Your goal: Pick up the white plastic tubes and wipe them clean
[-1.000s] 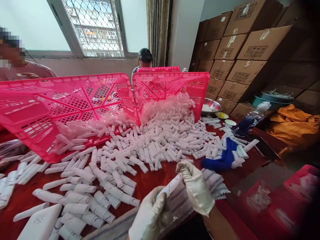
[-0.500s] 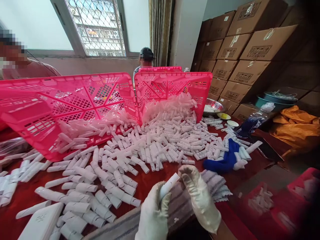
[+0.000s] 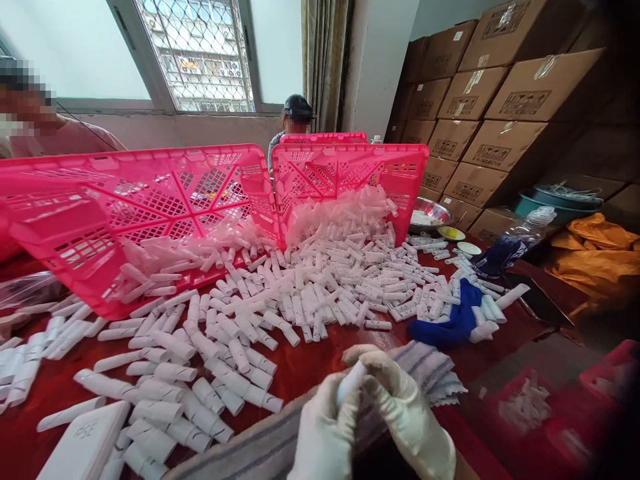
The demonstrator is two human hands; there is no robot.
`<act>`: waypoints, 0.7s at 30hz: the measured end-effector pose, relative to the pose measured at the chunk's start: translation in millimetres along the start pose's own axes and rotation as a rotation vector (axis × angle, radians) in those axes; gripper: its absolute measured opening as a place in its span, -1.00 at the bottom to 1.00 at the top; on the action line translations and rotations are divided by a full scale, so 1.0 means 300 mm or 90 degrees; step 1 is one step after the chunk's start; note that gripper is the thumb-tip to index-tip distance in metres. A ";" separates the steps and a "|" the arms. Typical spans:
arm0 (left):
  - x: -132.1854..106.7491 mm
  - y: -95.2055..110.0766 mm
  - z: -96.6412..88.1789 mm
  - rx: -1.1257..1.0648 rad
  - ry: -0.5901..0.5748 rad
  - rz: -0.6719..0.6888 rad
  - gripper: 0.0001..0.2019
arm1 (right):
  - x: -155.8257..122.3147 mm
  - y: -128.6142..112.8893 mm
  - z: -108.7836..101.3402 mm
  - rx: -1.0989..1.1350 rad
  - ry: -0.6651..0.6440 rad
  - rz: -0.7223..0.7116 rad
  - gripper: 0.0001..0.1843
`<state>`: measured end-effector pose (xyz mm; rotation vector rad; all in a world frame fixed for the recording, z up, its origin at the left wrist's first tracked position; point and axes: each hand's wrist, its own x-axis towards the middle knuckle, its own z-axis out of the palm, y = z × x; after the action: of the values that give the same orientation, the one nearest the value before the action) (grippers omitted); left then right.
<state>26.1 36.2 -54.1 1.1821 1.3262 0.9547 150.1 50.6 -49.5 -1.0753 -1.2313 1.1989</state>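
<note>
Both my hands wear pale gloves at the bottom middle. My left hand and my right hand are closed together on one white tube, whose short end sticks up between the fingers. They sit over a striped grey cloth at the near edge of the dark red table. A heap of the same white tubes covers the table beyond.
Two pink crates lie tipped, spilling tubes. A blue glove lies right of the heap, by a water bottle and bowls. Brown boxes are stacked at the right. Two other people sit behind the crates. Red bins are low right.
My hands have come closer together and lower. The white tube, earlier long between them, now shows only a short end.
</note>
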 end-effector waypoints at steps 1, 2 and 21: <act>-0.009 0.000 0.024 0.049 0.012 0.013 -0.64 | -0.010 0.006 -0.002 -0.001 0.014 0.013 -0.77; -0.019 0.000 0.041 0.102 0.016 0.021 -0.66 | -0.021 0.013 -0.012 -0.008 0.038 0.029 -0.77; 0.167 -0.077 -0.350 0.638 0.059 0.262 -0.80 | 0.263 0.118 -0.217 -0.596 0.099 -0.089 -0.72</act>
<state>-77.8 89.8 -74.9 2.2530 1.7378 0.5961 209.9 134.9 -81.5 -1.6675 -1.7560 0.3755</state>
